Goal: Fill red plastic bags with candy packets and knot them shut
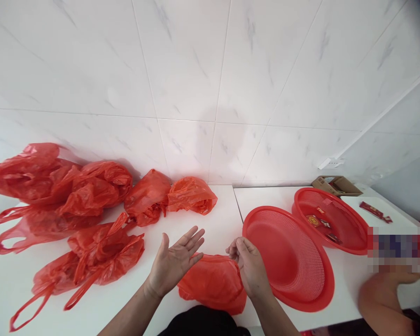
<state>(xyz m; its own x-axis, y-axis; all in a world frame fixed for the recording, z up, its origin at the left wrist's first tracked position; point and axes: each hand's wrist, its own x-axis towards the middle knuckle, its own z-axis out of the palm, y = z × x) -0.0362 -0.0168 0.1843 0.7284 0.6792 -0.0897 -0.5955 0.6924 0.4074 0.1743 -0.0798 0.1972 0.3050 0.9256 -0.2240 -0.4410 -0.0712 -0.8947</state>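
Observation:
A red plastic bag [213, 284] lies on the white table close in front of me, between my hands. My left hand [177, 261] is open over the bag's left end, palm up and fingers stretched out, with nothing in it. At the bag's right end, my right hand [248, 266] is closed with thumb and fingers pressed together. Whether anything small is between those fingertips is hidden. Just right of that hand sits a red plastic basket [283, 252] with a perforated side and nothing inside.
Several red plastic bags [94, 186] are heaped on the left. A second red basket [350, 224] with a few small packets [318, 221] stands right, near a cardboard box [336, 185] and a red wrapper [374, 211]. A co-worker's arm [381, 294] reaches in at right. A tiled wall [185, 70] rises behind.

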